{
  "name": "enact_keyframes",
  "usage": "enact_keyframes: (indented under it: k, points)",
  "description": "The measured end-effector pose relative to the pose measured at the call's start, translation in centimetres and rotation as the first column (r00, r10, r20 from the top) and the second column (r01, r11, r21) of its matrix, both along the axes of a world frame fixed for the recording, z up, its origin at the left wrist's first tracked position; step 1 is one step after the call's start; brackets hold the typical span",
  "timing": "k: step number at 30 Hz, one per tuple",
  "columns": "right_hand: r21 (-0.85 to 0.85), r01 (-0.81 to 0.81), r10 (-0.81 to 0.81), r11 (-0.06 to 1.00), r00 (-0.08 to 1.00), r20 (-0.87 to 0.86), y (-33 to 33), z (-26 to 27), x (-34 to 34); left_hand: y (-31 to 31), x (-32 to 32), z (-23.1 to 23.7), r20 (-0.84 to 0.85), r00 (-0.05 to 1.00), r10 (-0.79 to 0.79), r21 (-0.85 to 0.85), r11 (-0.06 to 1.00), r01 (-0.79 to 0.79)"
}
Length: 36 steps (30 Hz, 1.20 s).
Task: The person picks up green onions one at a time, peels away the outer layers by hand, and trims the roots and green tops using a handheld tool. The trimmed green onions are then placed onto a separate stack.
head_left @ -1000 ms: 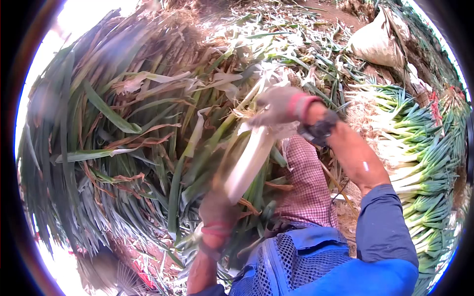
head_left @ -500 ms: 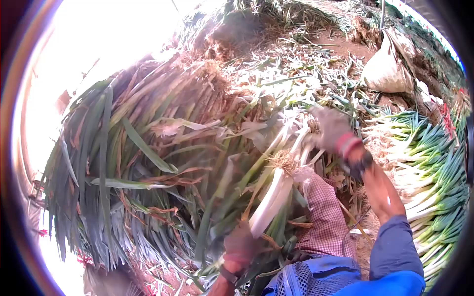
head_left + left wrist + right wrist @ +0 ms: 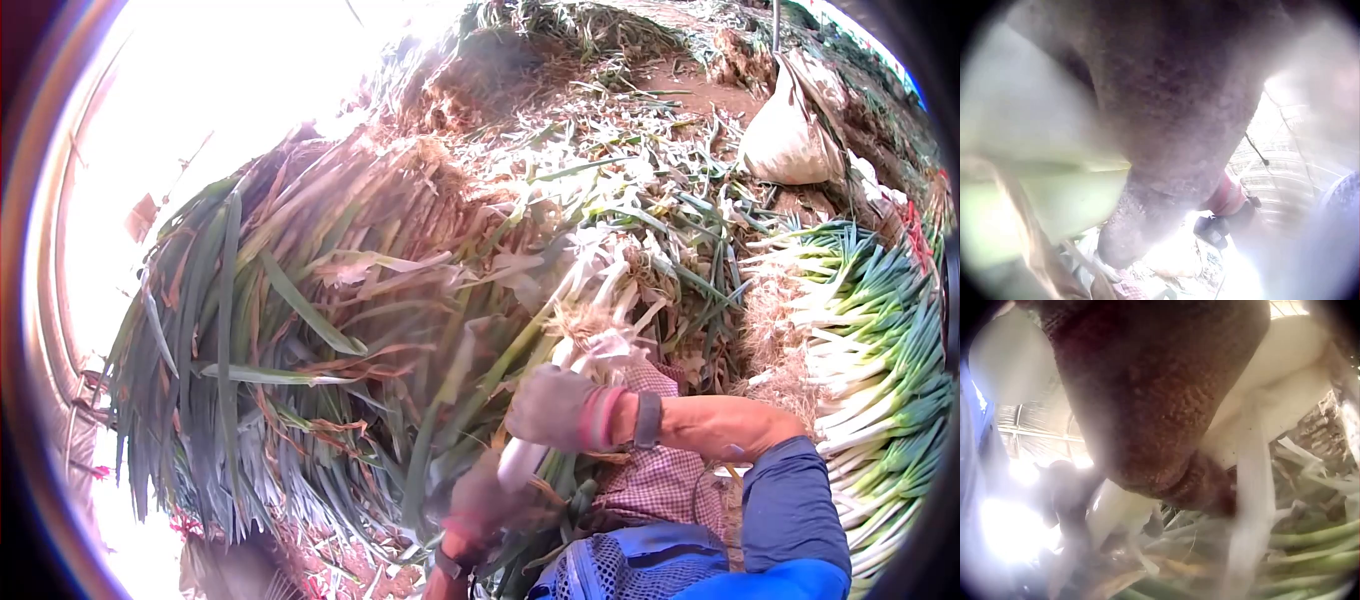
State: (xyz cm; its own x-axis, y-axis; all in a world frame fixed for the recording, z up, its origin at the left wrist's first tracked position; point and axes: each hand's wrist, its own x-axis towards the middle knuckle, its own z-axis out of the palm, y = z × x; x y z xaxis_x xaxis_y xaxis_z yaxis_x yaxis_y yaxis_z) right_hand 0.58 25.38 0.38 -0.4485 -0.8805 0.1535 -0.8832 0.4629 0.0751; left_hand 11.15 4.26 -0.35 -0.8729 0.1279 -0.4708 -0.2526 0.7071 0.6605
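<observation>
Low in the middle of the head view, a thick bunch of spring onions (image 3: 522,464) slants up toward a tuft of brown roots (image 3: 585,322). My gloved right hand (image 3: 560,408) is wrapped round the white stalks just below those roots. Further down the same stalks, my gloved left hand (image 3: 483,500) grips the bunch, blurred in the head view. Pale stalks (image 3: 1041,187) pass beside the left glove in its wrist view. White stalks (image 3: 1285,381) and a loose strip of peel (image 3: 1254,494) show beside the right glove.
A big heap of untrimmed spring onions (image 3: 230,300) fills the left. Trimmed ones (image 3: 870,360) lie in a long row at the right, roots inward. Peeled scraps (image 3: 640,160) litter the ground ahead, near a tied pale sack (image 3: 790,145). A checked trouser leg (image 3: 665,470) is close below.
My right hand first moved off to the upper right of the roots, fingers spread, then came back down and gripped the white stalks. The left hand has kept its hold lower down.
</observation>
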Motion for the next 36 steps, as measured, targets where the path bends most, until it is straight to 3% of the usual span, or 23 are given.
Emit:
enact_keyframes:
  k: [2,3,4,5,6,8,9,10,12,13,16,17,18,19,20,21,22,24,25,27,32,34,36]
  points:
    - [0.008,-0.002,0.003,1.0,0.992,-0.126,-0.2,1.7,-0.8,-0.1,0.2,-1.9,-0.461,0.887,-0.03,-0.124,0.992,-0.031]
    - [-0.033,0.016,-0.021,0.999,0.986,-0.164,-0.1,2.1,-1.3,1.2,1.4,0.2,-0.719,0.683,-0.127,-0.256,0.962,-0.092]
    - [-0.154,0.011,-0.045,0.988,0.976,-0.215,0.3,2.7,-1.8,2.8,2.0,1.1,-0.869,0.461,-0.178,-0.29,0.939,-0.184]
    - [-0.351,-0.13,-0.024,0.927,0.916,-0.401,0.5,1.3,-3.6,3.7,3.3,1.8,-0.894,0.388,-0.225,-0.298,0.945,-0.138]
    - [-0.384,-0.089,-0.042,0.919,0.946,-0.32,0.5,2.3,-4.3,4.3,4.7,2.0,-0.912,0.312,-0.267,-0.3,0.952,-0.064]
    - [-0.507,-0.197,-0.197,0.839,0.76,-0.62,4.5,4.9,-4.5,5.8,5.6,0.2,-0.845,0.456,-0.279,-0.129,0.935,0.332]
    - [-0.44,-0.021,-0.239,0.898,0.817,-0.525,7.0,7.6,-3.9,7.2,5.7,-0.2,-0.591,0.806,-0.017,0.254,0.945,0.206]
    - [-0.335,0.151,-0.296,0.93,0.848,-0.439,9.5,10.5,-3.2,8.6,5.8,-0.5,-0.138,0.977,0.163,0.478,0.875,-0.079]
    - [-0.341,0.355,-0.474,0.87,0.792,-0.385,17.0,13.4,-1.4,3.6,-0.4,-10.3,-0.337,0.941,-0.021,0.344,0.928,0.144]
    - [-0.348,0.384,-0.513,0.855,0.726,-0.459,22.2,15.1,1.1,4.6,-2.8,-7.9,-0.432,0.901,0.03,0.346,0.928,0.135]
    - [-0.511,0.658,-0.809,0.553,0.57,-0.141,34.0,15.8,7.6,8.6,-9.1,2.4,-0.642,0.754,0.138,0.433,0.877,0.208]
    - [-0.568,0.746,-0.901,0.349,0.433,0.014,37.4,14.4,10.9,10.0,-10.8,4.8,-0.682,0.717,0.143,0.461,0.845,0.27]
    - [-0.639,0.674,-0.926,0.371,0.322,-0.197,40.5,12.9,15.3,11.4,-12.2,6.7,-0.709,0.694,0.127,0.475,0.813,0.337]
    - [-0.675,0.703,-0.973,0.222,0.201,-0.11,43.6,10.6,19.8,12.8,-13.3,7.9,-0.724,0.681,0.109,0.492,0.774,0.399]
    - [-0.657,0.739,-0.971,-0.145,0.022,0.239,44.0,10.1,24.4,14.3,-14.0,8.3,-0.726,0.684,0.075,0.501,0.739,0.451]
    - [-0.695,0.615,-0.92,-0.372,-0.147,0.363,45.4,7.3,28.1,15.4,-14.4,8.1,-0.715,0.698,0.025,0.502,0.713,0.49]
    - [-0.663,0.425,-0.768,-0.616,-0.138,0.625,45.6,4.7,30.7,16.7,-14.9,7.8,-0.719,0.695,-0.013,0.489,0.7,0.52]
    - [-0.544,0.328,-0.593,-0.773,-0.068,0.802,48.0,-3.5,36.2,18.0,-14.3,4.1,-0.66,0.736,-0.149,0.46,0.695,0.553]
    - [-0.42,0.086,-0.416,-0.904,0.058,0.908,46.8,-6.2,36.3,18.5,-14.2,2.6,-0.618,0.761,-0.2,0.462,0.691,0.556]
    - [-0.13,0.033,-0.094,-0.991,0.525,0.846,48.5,-14.7,38.6,18.2,-13.7,-0.6,-0.39,0.893,-0.225,0.504,0.76,0.411]
    - [-0.218,-0.058,-0.218,-0.974,0.476,0.852,52.6,-23.9,43.4,12.0,-15.5,-7.7,-0.227,0.956,-0.188,0.419,0.867,0.27]
    - [-0.253,0.113,-0.266,-0.961,-0.12,0.957,52.1,-21.9,45.7,9.2,-16.8,-8.9,-0.22,0.953,-0.209,0.332,0.902,0.275]
    - [-0.165,0.325,-0.343,-0.931,-0.63,0.697,51.4,-20.7,46.2,5.3,-18.5,-11.5,-0.169,0.95,-0.262,0.279,0.912,0.301]
